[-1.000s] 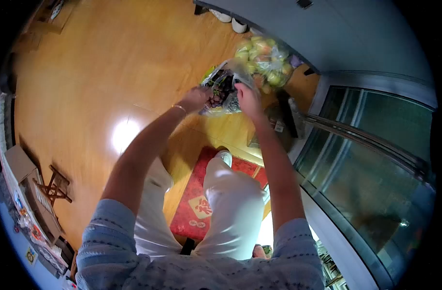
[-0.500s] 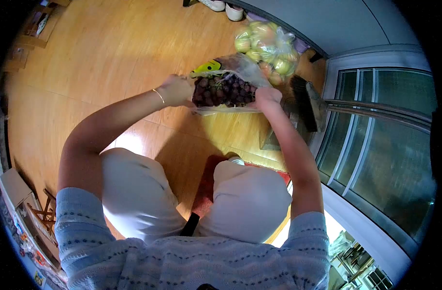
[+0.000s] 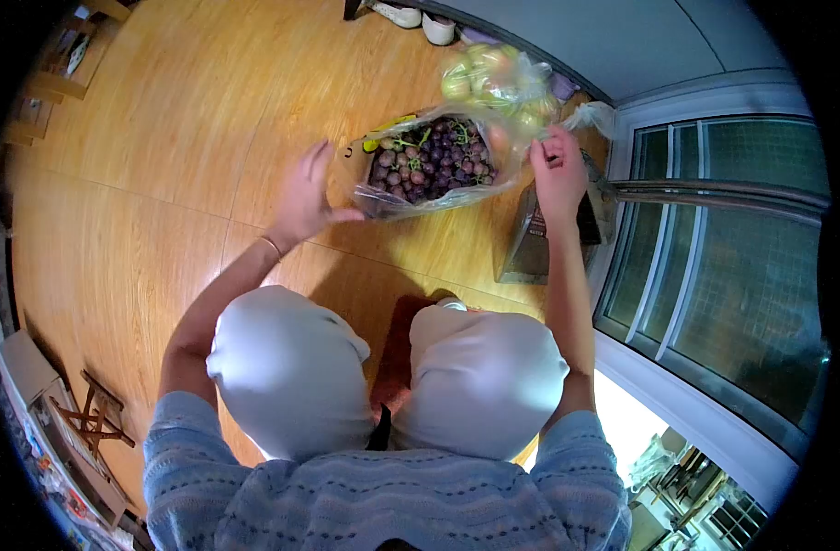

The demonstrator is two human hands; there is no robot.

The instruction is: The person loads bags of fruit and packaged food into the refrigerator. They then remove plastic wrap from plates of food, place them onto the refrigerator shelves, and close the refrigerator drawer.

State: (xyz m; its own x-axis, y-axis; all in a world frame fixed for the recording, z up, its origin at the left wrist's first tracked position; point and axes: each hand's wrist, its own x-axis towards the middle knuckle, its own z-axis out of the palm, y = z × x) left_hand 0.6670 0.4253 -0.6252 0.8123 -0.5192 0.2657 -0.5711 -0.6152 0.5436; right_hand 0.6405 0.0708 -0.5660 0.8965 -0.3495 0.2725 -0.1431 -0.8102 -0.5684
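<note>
Dark purple grapes [image 3: 429, 161] with green stems lie in a clear plastic bag [image 3: 411, 209] on the wooden floor, its mouth wide apart. Left of the bag, my left hand [image 3: 305, 197] is open, fingers spread, a small gap from the plastic. On the right side my right hand [image 3: 559, 174] has its fingers curled near the bag's edge; whether they touch any plastic is too unclear to tell. Behind the grapes sits another clear bag of green and reddish round fruit [image 3: 498, 78].
White shoes [image 3: 438, 29] stand under the grey cabinet [image 3: 622, 41]. A dustpan [image 3: 525, 243] lies right of the grapes, beside the sliding glass door [image 3: 714, 257]. A red mat [image 3: 397, 354] shows between my knees. At the lower left is a small folding stool [image 3: 94, 418].
Both hands have moved apart, and my left hand has let go of the grape bag. The bag's mouth now gapes wider. My knees are bent, nearer the camera than one second ago.
</note>
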